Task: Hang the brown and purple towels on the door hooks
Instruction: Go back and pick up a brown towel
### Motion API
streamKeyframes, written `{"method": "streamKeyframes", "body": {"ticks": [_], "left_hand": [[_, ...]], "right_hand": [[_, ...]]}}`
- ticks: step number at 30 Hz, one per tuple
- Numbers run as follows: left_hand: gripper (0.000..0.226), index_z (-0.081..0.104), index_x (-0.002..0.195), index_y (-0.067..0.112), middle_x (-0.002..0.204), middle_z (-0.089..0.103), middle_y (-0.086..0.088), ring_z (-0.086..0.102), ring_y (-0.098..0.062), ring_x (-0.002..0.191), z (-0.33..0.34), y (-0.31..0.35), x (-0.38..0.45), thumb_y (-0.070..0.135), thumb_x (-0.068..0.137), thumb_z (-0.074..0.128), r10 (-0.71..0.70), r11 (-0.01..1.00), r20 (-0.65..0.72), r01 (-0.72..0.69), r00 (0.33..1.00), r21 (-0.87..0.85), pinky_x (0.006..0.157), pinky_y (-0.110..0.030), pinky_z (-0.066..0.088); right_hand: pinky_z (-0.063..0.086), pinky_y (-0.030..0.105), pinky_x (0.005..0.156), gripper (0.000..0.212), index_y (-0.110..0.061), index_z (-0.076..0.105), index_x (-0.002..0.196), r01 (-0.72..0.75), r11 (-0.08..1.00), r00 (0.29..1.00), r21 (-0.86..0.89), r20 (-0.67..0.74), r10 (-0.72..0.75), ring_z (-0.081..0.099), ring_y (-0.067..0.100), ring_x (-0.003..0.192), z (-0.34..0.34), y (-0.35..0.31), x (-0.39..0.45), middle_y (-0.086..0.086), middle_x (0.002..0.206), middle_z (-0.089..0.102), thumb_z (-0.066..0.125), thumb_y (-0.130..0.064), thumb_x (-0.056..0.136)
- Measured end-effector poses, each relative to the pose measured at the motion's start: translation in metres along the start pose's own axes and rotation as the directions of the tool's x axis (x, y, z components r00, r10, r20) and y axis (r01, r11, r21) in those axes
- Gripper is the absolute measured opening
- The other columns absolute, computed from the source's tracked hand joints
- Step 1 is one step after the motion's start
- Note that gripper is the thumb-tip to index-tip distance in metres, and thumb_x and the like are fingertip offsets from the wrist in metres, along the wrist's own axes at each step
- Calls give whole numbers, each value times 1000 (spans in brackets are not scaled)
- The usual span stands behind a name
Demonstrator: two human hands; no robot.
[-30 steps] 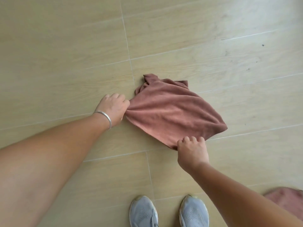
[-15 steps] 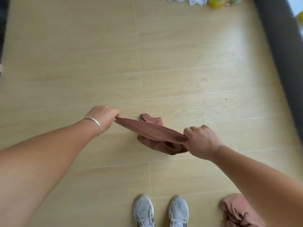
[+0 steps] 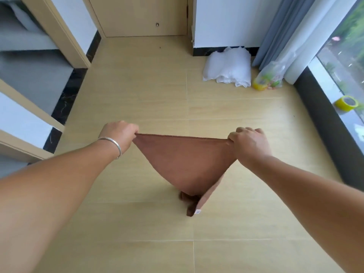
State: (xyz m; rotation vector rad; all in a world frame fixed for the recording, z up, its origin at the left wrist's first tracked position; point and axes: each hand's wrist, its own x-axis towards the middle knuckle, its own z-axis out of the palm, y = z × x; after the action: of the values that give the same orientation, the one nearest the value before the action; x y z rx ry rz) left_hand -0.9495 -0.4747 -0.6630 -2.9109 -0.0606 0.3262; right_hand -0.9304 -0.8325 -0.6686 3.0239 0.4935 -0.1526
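I hold the brown towel (image 3: pixel 185 164) stretched out in the air in front of me. My left hand (image 3: pixel 118 134), with a silver bracelet on the wrist, pinches its left top corner. My right hand (image 3: pixel 250 144) grips the right top corner. The top edge runs taut between both hands and the rest hangs down in a point, a small white label at its lowest tip. A wooden door (image 3: pixel 139 16) stands shut at the far end of the floor; only its lower part shows and no hooks are in view. No purple towel is in view.
A white folded bundle (image 3: pixel 228 67) and a clear plastic bag (image 3: pixel 269 77) lie on the floor by the grey curtain (image 3: pixel 283 30) at the far right. A yellow tape roll (image 3: pixel 347 103) sits on the window ledge. Door frames and dark skirting line the left side.
The brown towel went from lying flat on the floor to hanging in the air between both hands. My view has risen from the floor and my shoes to the room and the door.
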Motion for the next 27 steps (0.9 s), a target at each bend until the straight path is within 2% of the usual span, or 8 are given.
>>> {"method": "streamKeyframes", "body": {"ticks": [3,8,12,14,16,18,22,27], "left_hand": [[18,63,95,27,82,62,-2,58,-27,72,-34,-14,-17,23,97,46,-50,999,-63,51,997,6,57,-27,32],[17,65,97,24,82,64,-4,57,-27,70,-66,-18,-71,24,97,48,-75,997,-127,74,989,-15,59,-26,38],[18,67,97,30,80,65,2,58,-23,74,-51,-3,-141,31,97,50,-67,998,-83,66,994,-15,57,-26,34],[17,68,99,33,88,66,7,58,-20,84,-25,13,-178,33,97,50,-32,999,-25,32,999,-19,65,-27,36],[17,68,101,35,99,65,11,57,-16,99,12,35,-214,34,96,52,39,999,72,-37,997,-19,93,-30,38],[15,68,100,33,104,61,13,52,-12,109,57,57,-248,32,94,54,87,996,158,-81,984,-44,112,-36,23],[9,66,92,30,101,57,13,49,-7,113,151,99,-311,27,87,58,137,989,266,-117,954,-90,115,-40,17],[10,64,93,27,108,59,14,41,-6,128,265,145,-368,24,88,56,219,974,445,-165,868,-158,116,-40,14]], "right_hand": [[35,35,83,23,-25,67,90,14,1000,994,13,-109,-13,56,22,92,-34,-3,-3,-5,86,56,46,-30,96],[33,34,83,25,-27,70,87,60,998,980,33,-193,-52,57,21,90,-60,-4,-40,-4,88,61,49,-39,94],[33,34,84,23,-28,72,89,116,992,977,45,-185,-106,52,21,94,-39,-6,-101,-5,90,59,53,-39,93],[34,35,85,21,-26,73,87,155,986,975,64,-173,-142,51,22,96,-13,-6,-142,-5,91,59,56,-37,93],[35,36,90,19,-24,75,88,182,979,977,90,-133,-169,53,24,102,20,-5,-183,-6,94,64,59,-34,92],[33,35,97,18,-24,74,95,204,975,979,93,-52,-199,52,22,113,60,-4,-224,-8,102,68,59,-33,93],[22,36,111,24,-29,70,109,207,974,963,88,157,-219,39,16,135,146,-10,-304,-15,122,62,48,-34,98],[10,39,117,29,-32,67,108,193,975,905,112,362,-221,27,13,140,249,-18,-399,-17,131,53,38,-29,100]]}}
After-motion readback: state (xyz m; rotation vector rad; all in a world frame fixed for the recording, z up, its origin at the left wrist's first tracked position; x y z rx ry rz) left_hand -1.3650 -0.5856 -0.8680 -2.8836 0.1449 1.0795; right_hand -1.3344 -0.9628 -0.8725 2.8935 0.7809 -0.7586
